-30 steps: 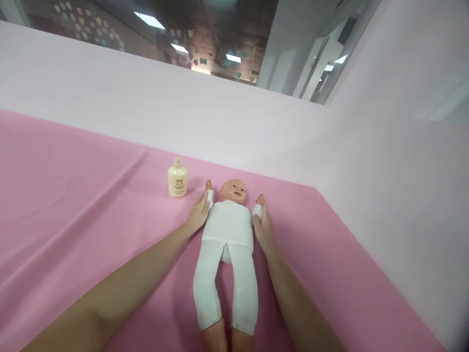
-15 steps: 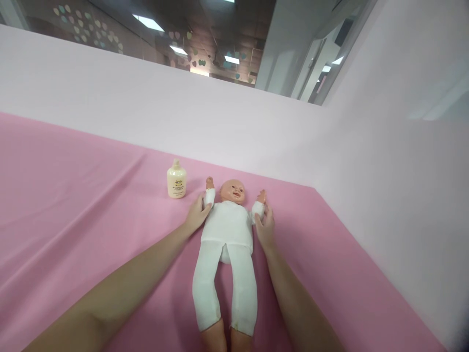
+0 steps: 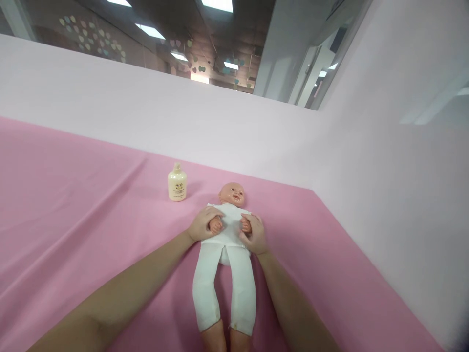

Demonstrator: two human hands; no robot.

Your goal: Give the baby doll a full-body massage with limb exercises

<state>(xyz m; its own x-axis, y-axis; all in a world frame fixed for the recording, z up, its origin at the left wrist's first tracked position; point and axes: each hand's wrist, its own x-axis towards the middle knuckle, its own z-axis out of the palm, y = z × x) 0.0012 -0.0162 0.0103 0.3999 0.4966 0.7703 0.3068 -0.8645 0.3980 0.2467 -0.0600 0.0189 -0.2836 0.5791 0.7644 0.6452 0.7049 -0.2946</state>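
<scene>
A baby doll [image 3: 227,254] in a white cloth body lies on its back, its head away from me and its feet cut off by the lower edge of the view. My left hand [image 3: 205,224] is closed round the doll's arm on the left, with the doll's small hand [image 3: 216,225] showing between thumb and fingers. On the other side, my right hand [image 3: 256,235] grips the other arm, and that doll hand [image 3: 245,225] shows too. Both doll arms are folded in over the chest. The sleeves are mostly hidden under my fingers.
A cream pump bottle [image 3: 178,186] stands upright to the left of the doll's head. Pink cloth [image 3: 110,210] covers the surface, with creases at the left. A white wall [image 3: 154,112] with a window [image 3: 205,44] rises behind, and another wall [image 3: 388,171] borders the right.
Both my hands have brought the doll's arms from raised beside its head down and inward onto the chest. The bottle has stayed in place; the view has tilted slightly.
</scene>
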